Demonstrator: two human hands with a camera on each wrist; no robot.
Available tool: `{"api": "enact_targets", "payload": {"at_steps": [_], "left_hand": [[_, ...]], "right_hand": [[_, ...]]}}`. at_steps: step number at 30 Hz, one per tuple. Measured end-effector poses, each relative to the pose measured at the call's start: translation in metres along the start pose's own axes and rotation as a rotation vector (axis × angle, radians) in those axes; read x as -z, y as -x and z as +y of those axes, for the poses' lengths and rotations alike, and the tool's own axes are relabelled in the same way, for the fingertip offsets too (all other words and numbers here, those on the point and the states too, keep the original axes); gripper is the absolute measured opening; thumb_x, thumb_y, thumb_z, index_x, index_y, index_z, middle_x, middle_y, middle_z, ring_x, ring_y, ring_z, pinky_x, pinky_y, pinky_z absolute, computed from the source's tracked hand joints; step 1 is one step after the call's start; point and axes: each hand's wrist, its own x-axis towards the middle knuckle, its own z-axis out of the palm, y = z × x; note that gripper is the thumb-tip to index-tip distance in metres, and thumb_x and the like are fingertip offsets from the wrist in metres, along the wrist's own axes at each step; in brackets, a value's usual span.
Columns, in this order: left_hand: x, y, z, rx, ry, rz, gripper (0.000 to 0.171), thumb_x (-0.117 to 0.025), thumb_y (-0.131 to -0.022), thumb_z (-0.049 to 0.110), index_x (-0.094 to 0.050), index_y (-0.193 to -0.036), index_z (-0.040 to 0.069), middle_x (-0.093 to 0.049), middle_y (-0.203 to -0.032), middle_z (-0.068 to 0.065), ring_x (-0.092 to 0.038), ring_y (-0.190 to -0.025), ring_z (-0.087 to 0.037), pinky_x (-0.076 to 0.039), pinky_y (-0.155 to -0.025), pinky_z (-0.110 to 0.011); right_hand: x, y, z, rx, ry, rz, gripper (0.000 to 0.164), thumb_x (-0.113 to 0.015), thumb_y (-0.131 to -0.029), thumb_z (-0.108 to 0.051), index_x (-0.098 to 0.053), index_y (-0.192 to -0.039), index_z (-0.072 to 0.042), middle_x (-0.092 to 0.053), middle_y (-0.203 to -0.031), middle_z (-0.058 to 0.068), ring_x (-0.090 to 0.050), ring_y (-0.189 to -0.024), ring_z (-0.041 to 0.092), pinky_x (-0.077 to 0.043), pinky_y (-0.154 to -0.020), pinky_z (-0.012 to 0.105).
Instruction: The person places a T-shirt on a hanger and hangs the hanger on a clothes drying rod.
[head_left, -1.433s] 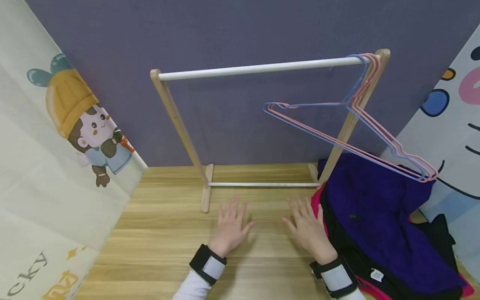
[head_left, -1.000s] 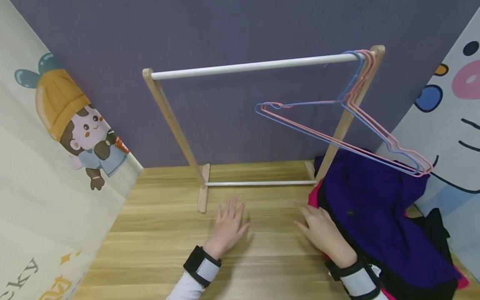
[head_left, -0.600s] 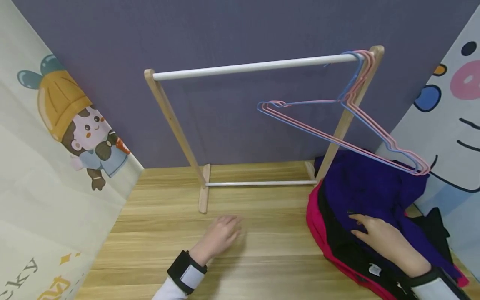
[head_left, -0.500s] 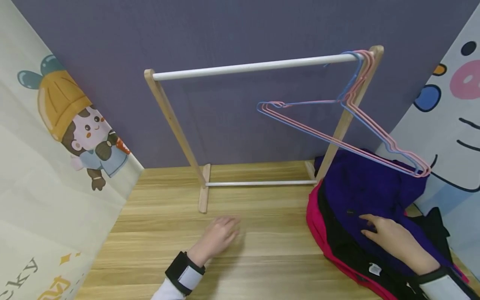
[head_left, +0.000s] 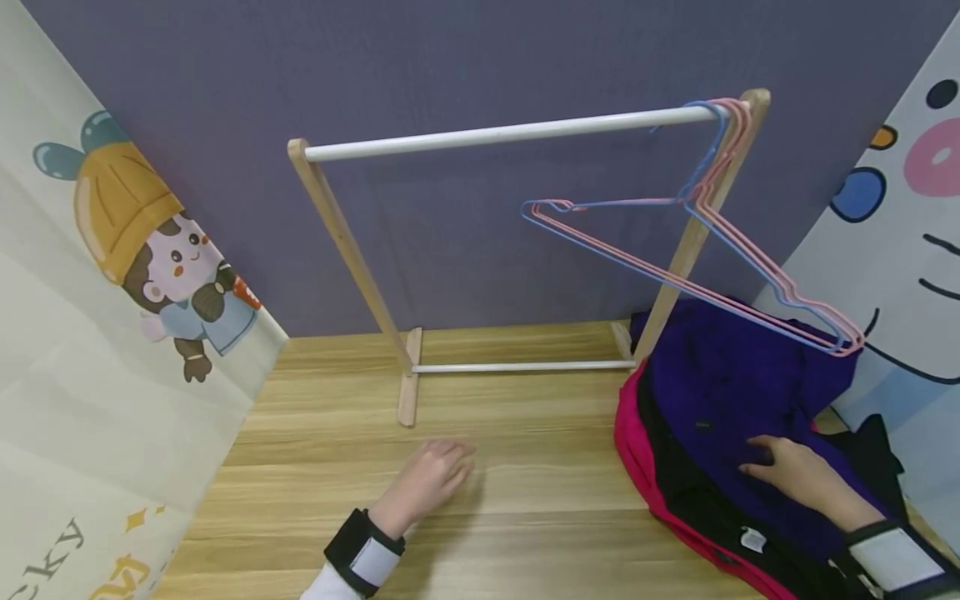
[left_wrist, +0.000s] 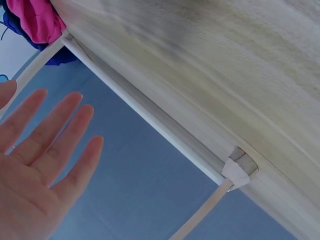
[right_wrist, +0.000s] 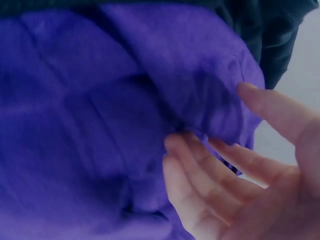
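My right hand (head_left: pixel 806 477) is over a purple garment (head_left: pixel 738 375) that tops a clothes pile at the table's right. In the right wrist view its bent fingers (right_wrist: pixel 195 185) meet or nearly meet a fold of the purple cloth (right_wrist: pixel 110 125), with the thumb apart from them; firm contact cannot be told. Under the purple garment lie a black garment (head_left: pixel 678 487) with a white tag and a pink-red one (head_left: pixel 633 450). Above the table, left of the pile, my left hand (head_left: pixel 426 485) holds nothing; its fingers look loosely extended in the left wrist view.
A rack with a white top rod (head_left: pixel 495 133) and wooden posts stands against the grey-blue wall. Several blue and pink hangers (head_left: pixel 697 287) hang at its right end, jutting over the clothes. A lower white rod (head_left: pixel 525 367) spans the base near the wooden tabletop (head_left: pixel 517 533).
My right hand has moved from the table's middle rightward over the clothes pile. My left hand has drawn back a little toward me, its fingers less spread. Rack and hangers stay put.
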Motion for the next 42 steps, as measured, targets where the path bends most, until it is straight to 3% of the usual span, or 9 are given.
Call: {"api": "enact_targets", "payload": {"at_steps": [6,11,13,16,19,22,26,31,42], "left_hand": [[-0.001,0.001,0.001,0.016,-0.006,-0.027,0.021,-0.061,-0.082,0.018,-0.065,-0.1,0.007,-0.064,-0.098,-0.01,-0.058,-0.093,-0.025,-0.043,-0.083,-0.041],[-0.002,0.001,0.002,0.02,-0.002,-0.049,0.02,-0.061,-0.083,0.018,-0.065,-0.099,0.007,-0.064,-0.096,-0.007,-0.059,-0.092,-0.022,-0.044,-0.082,-0.04],[-0.002,0.001,0.003,0.028,0.002,-0.067,0.02,-0.06,-0.083,0.018,-0.065,-0.099,0.007,-0.065,-0.096,-0.006,-0.059,-0.092,-0.021,-0.044,-0.082,-0.039],[-0.003,0.002,0.004,0.042,0.004,-0.093,0.02,-0.06,-0.083,0.018,-0.065,-0.099,0.007,-0.065,-0.096,-0.006,-0.059,-0.091,-0.02,-0.044,-0.081,-0.039],[-0.003,0.002,0.004,0.051,0.009,-0.11,0.02,-0.059,-0.084,0.018,-0.065,-0.099,0.007,-0.065,-0.096,-0.006,-0.06,-0.09,-0.02,-0.045,-0.08,-0.038],[-0.003,0.002,0.005,0.045,0.013,-0.107,0.019,-0.059,-0.084,0.018,-0.065,-0.099,0.007,-0.065,-0.095,-0.006,-0.06,-0.089,-0.019,-0.045,-0.079,-0.037],[-0.002,0.002,0.006,0.033,0.019,-0.098,0.019,-0.06,-0.084,0.018,-0.065,-0.099,0.007,-0.065,-0.095,-0.006,-0.06,-0.088,-0.019,-0.046,-0.079,-0.036],[-0.003,0.001,0.006,0.027,0.014,-0.105,0.019,-0.059,-0.084,0.017,-0.065,-0.099,0.007,-0.065,-0.095,-0.005,-0.06,-0.088,-0.019,-0.046,-0.079,-0.037],[-0.001,0.0,0.006,0.012,0.019,-0.093,0.019,-0.059,-0.084,0.019,-0.065,-0.099,0.009,-0.065,-0.095,-0.004,-0.06,-0.088,-0.018,-0.046,-0.079,-0.036]], "right_hand": [[-0.009,-0.006,0.006,0.019,-0.068,0.014,0.042,-0.069,-0.072,-0.015,-0.055,-0.088,0.02,-0.059,-0.08,0.029,-0.058,-0.068,0.03,-0.044,-0.059,0.045],[-0.016,-0.007,0.004,0.04,-0.106,0.039,0.018,-0.068,-0.069,-0.009,-0.059,-0.073,0.006,-0.052,-0.064,0.007,-0.043,-0.053,0.012,-0.037,-0.05,0.029],[-0.016,-0.007,0.002,0.047,-0.101,0.054,0.014,-0.068,-0.067,-0.007,-0.059,-0.07,0.003,-0.051,-0.063,0.005,-0.042,-0.054,0.012,-0.037,-0.05,0.029],[-0.014,-0.006,-0.003,0.071,-0.08,0.083,0.015,-0.069,-0.067,-0.004,-0.06,-0.074,0.005,-0.058,-0.07,0.013,-0.052,-0.061,0.019,-0.042,-0.056,0.036],[-0.009,-0.004,-0.01,0.1,-0.061,0.104,0.015,-0.069,-0.066,-0.002,-0.061,-0.077,0.006,-0.062,-0.076,0.016,-0.056,-0.067,0.023,-0.044,-0.06,0.04],[-0.003,-0.001,-0.018,0.123,-0.05,0.114,0.014,-0.068,-0.068,-0.002,-0.062,-0.079,0.003,-0.062,-0.077,0.013,-0.054,-0.065,0.014,-0.043,-0.058,0.035],[0.008,0.001,-0.03,0.142,-0.03,0.129,0.016,-0.068,-0.069,0.0,-0.062,-0.084,0.005,-0.063,-0.081,0.016,-0.054,-0.065,0.012,-0.043,-0.056,0.033],[0.024,0.003,-0.045,0.188,0.01,0.171,0.017,-0.067,-0.069,0.003,-0.063,-0.085,0.006,-0.063,-0.083,0.021,-0.06,-0.069,0.025,-0.046,-0.058,0.039],[0.05,0.004,-0.074,0.207,0.061,0.161,0.015,-0.069,-0.071,-0.003,-0.065,-0.085,0.003,-0.064,-0.081,0.016,-0.061,-0.074,0.03,-0.048,-0.063,0.043]]}}
